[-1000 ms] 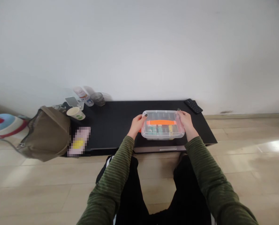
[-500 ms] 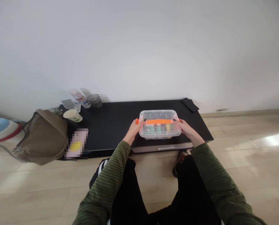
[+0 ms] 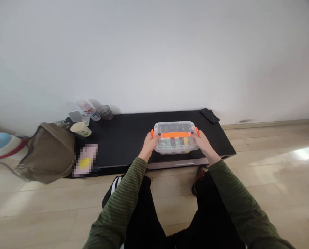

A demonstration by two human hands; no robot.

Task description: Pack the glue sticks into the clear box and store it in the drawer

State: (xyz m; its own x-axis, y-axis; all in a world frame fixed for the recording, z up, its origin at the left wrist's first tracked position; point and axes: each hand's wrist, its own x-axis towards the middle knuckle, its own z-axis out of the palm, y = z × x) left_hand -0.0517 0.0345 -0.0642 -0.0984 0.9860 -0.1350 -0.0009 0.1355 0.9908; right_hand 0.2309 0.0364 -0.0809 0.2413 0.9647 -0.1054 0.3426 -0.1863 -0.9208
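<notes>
A clear plastic storage box with an orange carry handle and orange side latches sits near the front edge of the low black cabinet. Through its lid show several small green, white and yellow items. My left hand grips the box's left end, thumb on the lid near the handle. At the right end my right hand holds on the same way, its thumb over the lid's edge. The other fingers of both hands are mostly hidden beside the box.
Left on the cabinet are a paper cup, a spray can, a dark glass and a pixelated pink item. A brown bag stands at its left end. Two black remotes lie back right.
Both hands have shifted slightly toward me along the box's ends, and the orange right latch now shows. The box has stayed nearly in place.
</notes>
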